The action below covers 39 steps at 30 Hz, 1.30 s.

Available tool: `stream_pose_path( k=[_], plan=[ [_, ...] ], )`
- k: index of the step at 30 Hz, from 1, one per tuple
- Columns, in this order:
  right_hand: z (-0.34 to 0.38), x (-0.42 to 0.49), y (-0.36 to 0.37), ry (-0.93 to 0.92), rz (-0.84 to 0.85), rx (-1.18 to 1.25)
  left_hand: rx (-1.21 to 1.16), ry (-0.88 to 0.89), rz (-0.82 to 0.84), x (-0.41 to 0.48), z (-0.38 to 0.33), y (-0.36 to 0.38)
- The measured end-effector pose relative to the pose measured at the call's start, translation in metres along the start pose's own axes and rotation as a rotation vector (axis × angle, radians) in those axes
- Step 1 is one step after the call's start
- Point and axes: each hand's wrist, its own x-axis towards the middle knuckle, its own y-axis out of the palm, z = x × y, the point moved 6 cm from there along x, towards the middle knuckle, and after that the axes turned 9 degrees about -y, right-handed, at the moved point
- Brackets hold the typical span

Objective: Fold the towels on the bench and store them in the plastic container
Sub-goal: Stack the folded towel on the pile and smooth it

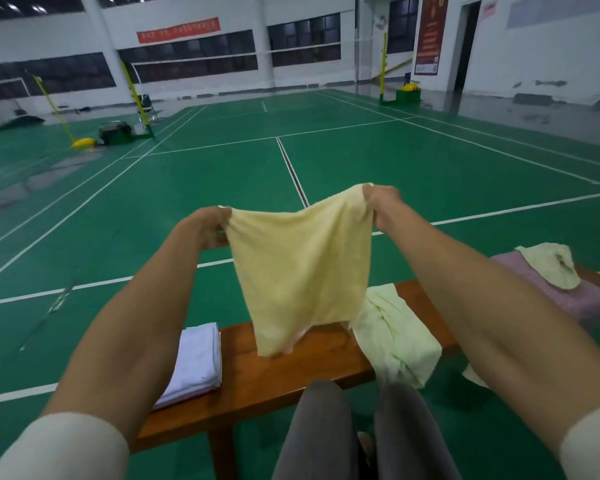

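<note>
**Q:** Where is the towel right now, and who has it?

**A:** A pale yellow towel (300, 268) hangs in the air in front of the person, above a wooden bench (267, 372). Both hands hold it. The left hand (212, 227) pinches the top left corner and the right hand (381, 206) pinches the top right corner, arms stretched forward and set apart so the top edge runs left to right between them, sagging a little in the middle.

**Q:** Which way does the cloth lie from the hands?

**A:** Straight down. It drops from the two corners toward the bench, its lower edge loose and just over the bench top — whether it touches the wood I cannot tell. The right hand is a little higher and farther off than the left, so the top edge slants.

**Q:** What else is on the bench?

**A:** A folded white towel (193, 365) lies at the near left end. A crumpled light green towel (392, 337) lies just right of the hanging one, and a pink towel (561, 289) with another pale cloth (551, 263) on it sits farther right.

**Q:** And the container?

**A:** Not visible in this view.

**Q:** What does the next fold turn on?

**A:** Probably on that left-to-right top edge — either corner could be brought across to meet the other.
</note>
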Motion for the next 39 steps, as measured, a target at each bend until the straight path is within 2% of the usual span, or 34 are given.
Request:
stream_pose_path(
  k=[2,5,8,11,15,18,19,25,28,33,35,39],
  plan=[
    [0.005,-0.003,0.000,0.000,-0.015,0.066,0.074,0.023,-0.067,0.003,-0.002,-0.005],
    [0.016,-0.009,0.004,-0.017,0.003,0.129,-0.016,0.022,-0.062,0.014,-0.006,-0.009],
    [0.024,-0.007,0.004,-0.048,-0.021,0.044,-0.100,0.056,-0.046,0.010,-0.014,-0.008],
    [0.033,0.000,0.000,-0.123,-0.025,-0.061,-0.079,0.165,-0.026,-0.004,-0.027,-0.006],
    [0.045,0.002,-0.009,-0.185,0.002,-0.116,0.183,0.323,0.088,-0.025,-0.042,0.004],
    [0.050,0.003,-0.017,-0.230,-0.020,-0.201,0.500,0.412,-0.026,-0.028,-0.046,0.006],
    [0.052,0.004,-0.019,-0.240,-0.033,-0.222,0.542,0.441,-0.076,-0.028,-0.050,0.006],
    [0.058,0.011,-0.032,-0.245,-0.149,-0.196,0.314,0.547,-0.262,-0.021,-0.067,-0.007],
    [0.061,0.013,-0.034,-0.281,-0.118,-0.228,0.349,0.576,-0.263,-0.021,-0.067,-0.001],
    [0.064,0.016,-0.037,-0.312,-0.051,-0.320,0.369,0.635,-0.356,-0.021,-0.068,0.000],
    [0.064,0.015,-0.039,-0.327,-0.022,-0.351,0.317,0.584,-0.350,-0.016,-0.065,0.000],
    [0.065,0.010,-0.044,-0.358,0.099,-0.529,0.055,0.430,-0.185,-0.014,-0.054,0.010]
  ],
)
